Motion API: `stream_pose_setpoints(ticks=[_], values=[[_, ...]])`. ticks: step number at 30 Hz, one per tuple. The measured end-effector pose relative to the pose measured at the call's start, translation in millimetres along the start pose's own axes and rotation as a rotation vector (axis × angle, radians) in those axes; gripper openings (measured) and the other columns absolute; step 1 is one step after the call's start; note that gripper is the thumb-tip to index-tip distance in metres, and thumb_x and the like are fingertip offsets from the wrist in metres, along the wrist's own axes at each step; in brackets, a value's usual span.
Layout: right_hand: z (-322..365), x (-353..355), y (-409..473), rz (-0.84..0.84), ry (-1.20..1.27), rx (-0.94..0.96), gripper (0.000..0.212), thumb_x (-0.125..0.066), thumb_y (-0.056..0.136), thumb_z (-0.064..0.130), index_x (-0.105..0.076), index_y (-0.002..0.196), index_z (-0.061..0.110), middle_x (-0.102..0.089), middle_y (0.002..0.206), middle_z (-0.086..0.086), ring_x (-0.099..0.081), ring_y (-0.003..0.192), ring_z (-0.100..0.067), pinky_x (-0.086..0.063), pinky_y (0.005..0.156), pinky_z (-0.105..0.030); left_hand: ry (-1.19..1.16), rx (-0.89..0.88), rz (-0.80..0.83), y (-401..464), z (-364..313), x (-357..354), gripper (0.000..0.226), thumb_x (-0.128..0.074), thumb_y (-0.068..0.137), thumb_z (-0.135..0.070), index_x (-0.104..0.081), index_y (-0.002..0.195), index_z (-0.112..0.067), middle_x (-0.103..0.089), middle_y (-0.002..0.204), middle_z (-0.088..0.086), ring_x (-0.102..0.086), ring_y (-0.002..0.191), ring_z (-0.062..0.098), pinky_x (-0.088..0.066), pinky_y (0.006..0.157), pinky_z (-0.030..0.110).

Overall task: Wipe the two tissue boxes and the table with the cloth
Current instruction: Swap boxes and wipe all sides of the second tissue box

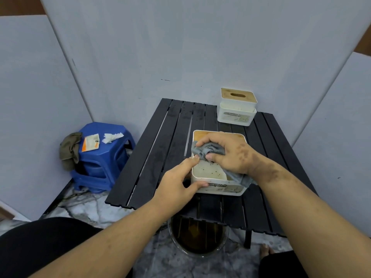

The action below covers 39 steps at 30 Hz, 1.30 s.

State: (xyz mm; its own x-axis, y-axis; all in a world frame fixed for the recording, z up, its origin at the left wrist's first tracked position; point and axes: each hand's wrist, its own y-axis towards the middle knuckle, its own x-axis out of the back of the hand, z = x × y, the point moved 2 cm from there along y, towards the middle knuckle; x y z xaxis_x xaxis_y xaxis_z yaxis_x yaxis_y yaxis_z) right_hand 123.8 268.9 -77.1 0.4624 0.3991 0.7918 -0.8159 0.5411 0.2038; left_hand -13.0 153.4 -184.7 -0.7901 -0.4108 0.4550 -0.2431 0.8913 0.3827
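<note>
Head view: the right hand (226, 152) bunches the grey cloth (208, 150) in curled fingers and thumb and presses it onto the upturned face of the near tissue box (210, 173), which lies on its side on the black slatted table (160, 153). The left hand (180, 181) grips that box's left corner, thumb on the front edge and fingers over the rim, apparently to keep it from sliding under the rubbing. A tail of cloth hangs over the box's right edge beneath the right wrist.

The face being wiped is cream with brown specks and a yellowish stain, so this box looks only partly cleaned. Behind and to the right of this box, well apart at the table's far corner, the second tissue box (237, 107) stands upright with its wooden slotted lid on top; no hand is on it. The slats beside the near box carry dull smears, so the table probably awaits its turn.

Left of the near box, off the table, a blue stool (104, 157) carries an olive rag (69, 149), an orange packet (91, 142) and a crumpled tissue (112, 137). Below the near box, under the table edge, a bucket (198, 237) of dark liquid is partly hidden. The box's lettering is too blurred to read, and its far end is covered by the cloth.
</note>
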Motion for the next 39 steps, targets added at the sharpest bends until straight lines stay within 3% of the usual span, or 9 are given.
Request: stream_pose_setpoints(ticks=[3,6,10,13,16,28,32,35,39], values=[[-2,0,-3,0.004,0.072,-0.015,0.034,-0.075,0.082,0.008,-0.068,0.109,0.027,-0.068,0.103,0.015,-0.064,0.095,-0.002,-0.052,0.085,-0.018,0.029,-0.013,0.003,-3,1,-2,0.066,-0.082,0.083,-0.040,-0.057,0.142,-0.021,-0.066,0.134,-0.012,-0.063,0.124,0.004,-0.054,0.106,0.031],[-5,-2,-5,-0.001,0.131,-0.015,0.034,-0.077,0.079,0.007,-0.067,0.105,0.024,-0.071,0.098,0.008,-0.067,0.090,-0.008,-0.056,0.083,-0.031,0.077,0.004,0.021,-5,-3,-1,0.054,-0.072,0.082,-0.054,-0.049,0.130,-0.043,-0.061,0.122,-0.036,-0.059,0.117,-0.011,-0.052,0.102,0.019],[-5,-3,-6,0.017,0.195,-0.004,0.032,-0.077,0.077,0.003,-0.067,0.101,0.022,-0.072,0.097,0.004,-0.070,0.088,-0.014,-0.058,0.081,-0.039,0.110,0.016,0.026,-4,-1,-1,0.051,-0.082,0.084,-0.042,-0.048,0.122,-0.050,-0.061,0.115,-0.037,-0.063,0.109,-0.006,-0.054,0.094,0.020],[-5,-3,-6,0.019,0.219,-0.005,0.030,-0.077,0.077,0.001,-0.068,0.099,0.019,-0.072,0.095,0.003,-0.070,0.086,-0.014,-0.059,0.079,-0.037,0.102,0.010,0.010,-4,1,0,0.054,-0.084,0.084,-0.040,-0.046,0.119,-0.056,-0.064,0.112,-0.029,-0.066,0.106,0.001,-0.057,0.092,0.028],[-6,-6,-8,-0.077,0.227,-0.036,0.028,-0.076,0.079,0.002,-0.068,0.100,0.018,-0.069,0.092,0.007,-0.066,0.085,-0.004,-0.056,0.076,-0.021,0.103,0.011,0.006,-4,-1,0,0.062,-0.084,0.083,-0.041,-0.040,0.118,-0.068,-0.062,0.113,-0.032,-0.065,0.108,-0.005,-0.058,0.093,0.028],[-6,-12,-8,-0.278,0.198,-0.183,0.024,-0.076,0.080,0.007,-0.067,0.097,0.023,-0.069,0.092,0.008,-0.064,0.082,-0.005,-0.053,0.073,-0.016,0.089,0.026,0.044,-3,3,-6,0.080,-0.078,0.089,-0.043,-0.035,0.156,-0.041,-0.060,0.144,-0.016,-0.057,0.130,0.000,-0.053,0.107,0.034],[-6,-14,-7,-0.276,0.163,-0.164,0.024,-0.075,0.080,0.007,-0.067,0.098,0.021,-0.067,0.089,0.010,-0.061,0.078,-0.001,-0.050,0.070,-0.012,0.086,0.015,0.049,-2,7,-7,0.078,-0.078,0.090,-0.042,-0.039,0.157,-0.033,-0.061,0.143,-0.013,-0.058,0.130,0.003,-0.055,0.105,0.036],[-5,-12,-4,-0.236,0.062,-0.150,0.024,-0.073,0.081,0.010,-0.065,0.100,0.023,-0.066,0.090,0.005,-0.059,0.084,-0.010,-0.049,0.072,-0.023,0.085,0.009,0.052,0,6,-6,0.075,-0.078,0.090,-0.043,-0.042,0.155,-0.031,-0.063,0.141,-0.012,-0.060,0.128,0.004,-0.056,0.104,0.035],[-11,-7,13,-0.163,-0.086,-0.213,0.025,-0.071,0.085,0.021,-0.058,0.102,0.034,-0.058,0.097,-0.001,-0.050,0.091,-0.013,-0.039,0.077,-0.024,0.078,-0.012,0.037,2,-1,-4,0.068,-0.079,0.089,-0.038,-0.050,0.150,-0.026,-0.062,0.131,-0.019,-0.062,0.120,0.001,-0.056,0.098,0.024]])
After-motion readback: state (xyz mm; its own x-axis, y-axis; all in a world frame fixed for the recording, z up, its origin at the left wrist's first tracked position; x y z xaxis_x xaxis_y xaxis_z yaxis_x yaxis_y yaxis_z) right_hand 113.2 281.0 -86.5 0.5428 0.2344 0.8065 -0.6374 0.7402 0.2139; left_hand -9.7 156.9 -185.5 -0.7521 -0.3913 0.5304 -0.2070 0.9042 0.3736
